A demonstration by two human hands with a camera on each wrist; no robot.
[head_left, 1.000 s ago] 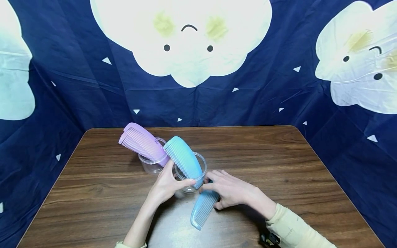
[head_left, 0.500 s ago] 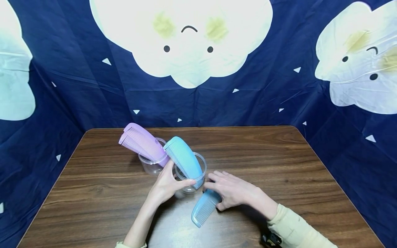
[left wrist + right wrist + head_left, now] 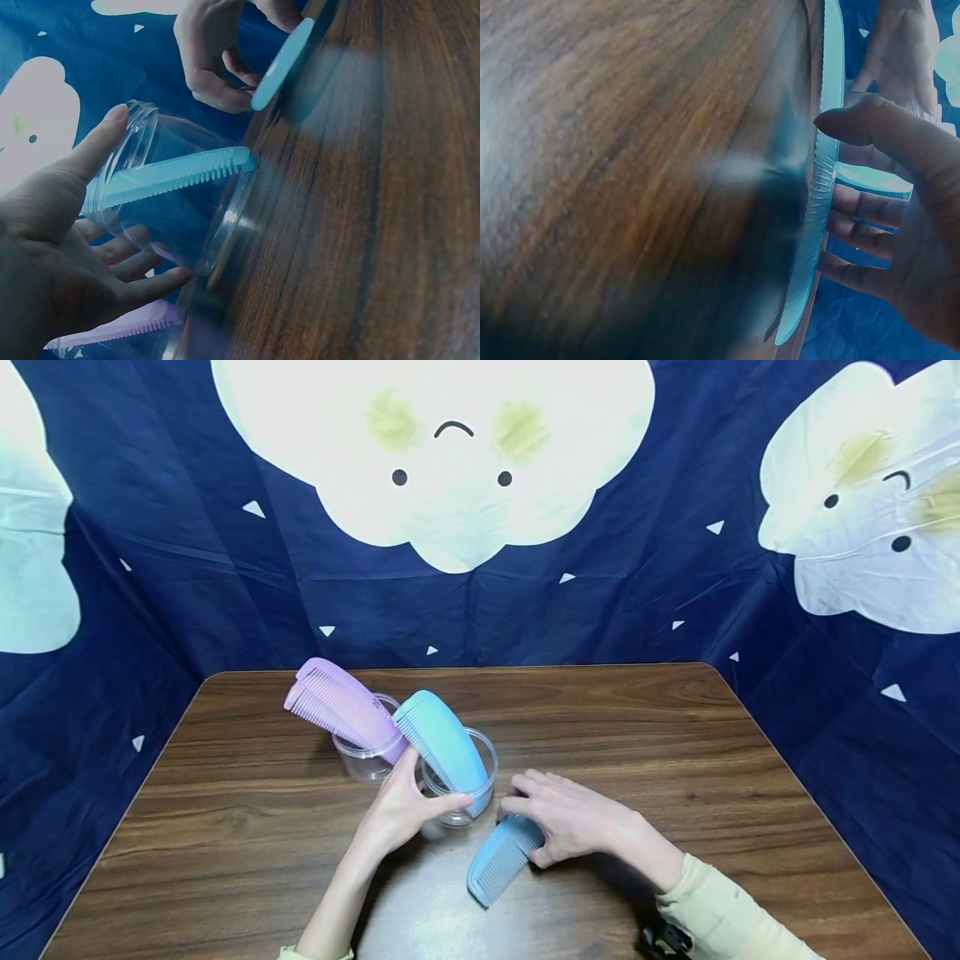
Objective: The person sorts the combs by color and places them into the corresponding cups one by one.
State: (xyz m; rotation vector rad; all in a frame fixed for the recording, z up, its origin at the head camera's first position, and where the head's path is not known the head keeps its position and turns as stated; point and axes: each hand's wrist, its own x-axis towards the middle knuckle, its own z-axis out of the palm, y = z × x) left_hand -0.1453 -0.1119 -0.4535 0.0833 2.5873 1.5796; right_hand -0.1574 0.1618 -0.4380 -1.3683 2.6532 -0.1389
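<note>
My left hand (image 3: pixel 393 814) holds a clear plastic jar (image 3: pixel 191 135), thumb at the rim and fingers around the side. A light blue comb (image 3: pixel 444 739) leans inside that jar, its upper end sticking out to the left. My right hand (image 3: pixel 566 818) pinches a second blue comb (image 3: pixel 498 864) between thumb and fingers, low over the table, right of the jar. In the right wrist view, the thumb touches the toothed side of this comb (image 3: pixel 821 180), with the other fingers behind it. Whether it touches the tabletop is unclear.
A second clear jar (image 3: pixel 365 768) stands behind and left of my left hand, with purple combs (image 3: pixel 345 702) leaning out of it to the left. The brown wooden table (image 3: pixel 637 718) ends at a dark blue curtain (image 3: pixel 247 602) with white clouds on three sides.
My right hand has moved slightly right, away from the jar, with the blue comb, which now lies at a slightly different angle. The left hand and its jar stay in place.
</note>
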